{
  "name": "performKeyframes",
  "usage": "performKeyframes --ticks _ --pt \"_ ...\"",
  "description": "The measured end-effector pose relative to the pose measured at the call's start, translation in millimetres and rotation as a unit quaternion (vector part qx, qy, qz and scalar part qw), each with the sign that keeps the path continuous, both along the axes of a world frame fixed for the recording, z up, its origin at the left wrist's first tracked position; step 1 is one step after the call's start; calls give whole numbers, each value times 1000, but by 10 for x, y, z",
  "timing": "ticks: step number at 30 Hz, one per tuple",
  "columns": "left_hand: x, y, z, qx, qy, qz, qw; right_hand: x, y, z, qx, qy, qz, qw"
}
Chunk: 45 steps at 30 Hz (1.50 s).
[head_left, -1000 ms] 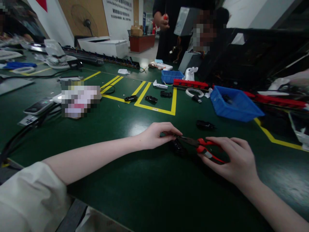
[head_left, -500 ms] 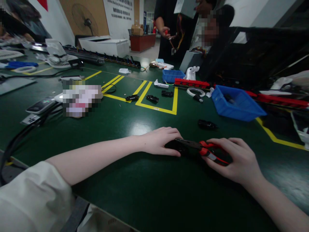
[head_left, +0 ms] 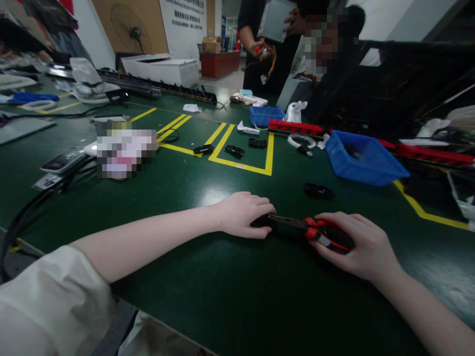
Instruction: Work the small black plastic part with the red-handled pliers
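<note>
My right hand [head_left: 358, 244] is closed around the red and black handles of long-nose pliers [head_left: 313, 230]. Their dark jaws point left and reach a small black part [head_left: 262, 220] held between the thumb and fingers of my left hand [head_left: 247, 215]. Most of that part is covered by my fingers, so its exact kind is unclear. A similar black piece [head_left: 319, 191] lies on the green table beyond the pliers. Farther off, more small black pieces [head_left: 234, 151] rest by the yellow tape lines.
A blue bin [head_left: 365, 158] with dark items stands at the right, near red strips [head_left: 297, 127] and a smaller blue bin [head_left: 265, 116]. At the left are a handheld device [head_left: 65, 160] and black cables [head_left: 40, 198]. Across the table, a person [head_left: 256, 49] holds a grey metal box with wires.
My left hand has shifted slightly left with the black part, and the pliers have followed a little. Across the table, the person's grey box is lower and turned.
</note>
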State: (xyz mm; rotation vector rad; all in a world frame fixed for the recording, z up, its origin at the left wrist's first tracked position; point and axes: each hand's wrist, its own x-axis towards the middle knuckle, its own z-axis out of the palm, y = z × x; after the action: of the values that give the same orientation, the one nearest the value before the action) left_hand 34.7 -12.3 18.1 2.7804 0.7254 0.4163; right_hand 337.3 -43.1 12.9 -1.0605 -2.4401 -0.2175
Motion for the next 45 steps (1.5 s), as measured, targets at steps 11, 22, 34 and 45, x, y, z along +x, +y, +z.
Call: performKeyframes --ticks 11,22,34,45 --pt "-57 44 -2 16 10 -4 1000 45 16 -36 -7 -7 9 1000" --pt "-61 58 -5 7 -1 -8 1000 64 14 -44 -25 9 1 1000" --pt "-66 53 0 7 -5 -22 1000 53 9 -35 -35 10 6 999" --pt "-64 46 13 7 1 -27 1000 52 16 -54 -33 20 7 999"
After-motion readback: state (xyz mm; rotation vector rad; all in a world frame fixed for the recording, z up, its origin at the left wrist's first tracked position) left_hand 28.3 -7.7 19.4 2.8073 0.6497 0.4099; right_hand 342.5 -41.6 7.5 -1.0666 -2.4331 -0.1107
